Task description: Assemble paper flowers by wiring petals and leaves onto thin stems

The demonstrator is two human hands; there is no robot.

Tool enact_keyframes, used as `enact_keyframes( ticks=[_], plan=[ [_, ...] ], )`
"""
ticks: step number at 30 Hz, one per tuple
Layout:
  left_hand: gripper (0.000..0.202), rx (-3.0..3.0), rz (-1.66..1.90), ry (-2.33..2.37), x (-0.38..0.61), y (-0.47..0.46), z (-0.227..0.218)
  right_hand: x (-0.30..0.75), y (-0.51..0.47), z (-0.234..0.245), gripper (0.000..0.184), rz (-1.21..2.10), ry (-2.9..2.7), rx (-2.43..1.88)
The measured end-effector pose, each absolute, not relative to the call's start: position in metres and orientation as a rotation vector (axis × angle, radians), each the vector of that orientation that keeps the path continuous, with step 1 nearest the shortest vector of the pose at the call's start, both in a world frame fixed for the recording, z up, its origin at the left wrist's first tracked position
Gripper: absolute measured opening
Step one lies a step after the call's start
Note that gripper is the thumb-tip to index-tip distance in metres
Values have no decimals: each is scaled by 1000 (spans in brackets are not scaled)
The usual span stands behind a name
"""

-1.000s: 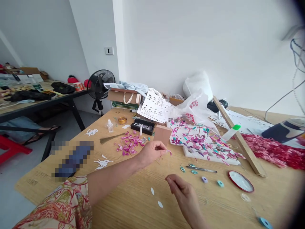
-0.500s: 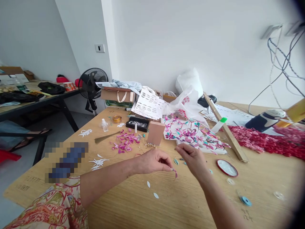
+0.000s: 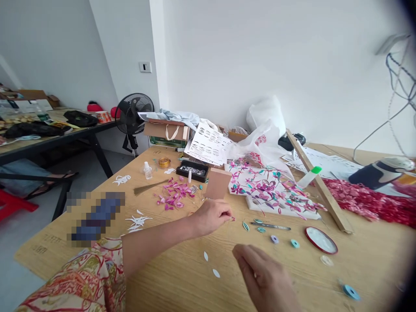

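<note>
My left hand [image 3: 212, 218] is closed in a pinch above the middle of the wooden table. At its fingertips shows the tip of a small pink petal [image 3: 233, 219]; the rest is hidden by the fingers. Nearer to me and to the right is my right hand [image 3: 268, 277], slightly blurred, its fingers bent and pressed together; whatever they may hold cannot be made out. Two white leaf-shaped pieces [image 3: 216, 273] lie on the table between the hands. Beyond my right hand are a green-edged leaf piece [image 3: 245, 226], a dark slim tool [image 3: 271, 225] and small thread spools [image 3: 294, 244].
Loose pink petals [image 3: 175, 194] lie behind my left hand, beside an upright wooden block [image 3: 218, 184] and a black tray [image 3: 191, 170]. Pink flower sprays [image 3: 273, 186] rest on white foam. A wooden bar [image 3: 320, 184] and a red-rimmed round dish [image 3: 321, 241] are at right.
My right hand has dropped toward me, away from the left. My left hand has moved slightly away from me, and less of the pink petal shows. The view has turned a little left.
</note>
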State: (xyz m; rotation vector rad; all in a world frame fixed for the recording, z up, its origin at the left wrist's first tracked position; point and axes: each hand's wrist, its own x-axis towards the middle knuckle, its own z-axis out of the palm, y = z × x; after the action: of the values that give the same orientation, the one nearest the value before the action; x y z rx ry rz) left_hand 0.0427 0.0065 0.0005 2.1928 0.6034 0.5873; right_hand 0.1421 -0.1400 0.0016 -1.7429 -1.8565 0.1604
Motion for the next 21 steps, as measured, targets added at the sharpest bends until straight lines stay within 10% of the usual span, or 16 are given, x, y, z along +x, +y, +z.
enact_keyframes(
  ticks=[21],
  plan=[
    [5,1930,699,754,40,14,-5,133,-133,-41,33,399,-1720,-1750]
  ],
)
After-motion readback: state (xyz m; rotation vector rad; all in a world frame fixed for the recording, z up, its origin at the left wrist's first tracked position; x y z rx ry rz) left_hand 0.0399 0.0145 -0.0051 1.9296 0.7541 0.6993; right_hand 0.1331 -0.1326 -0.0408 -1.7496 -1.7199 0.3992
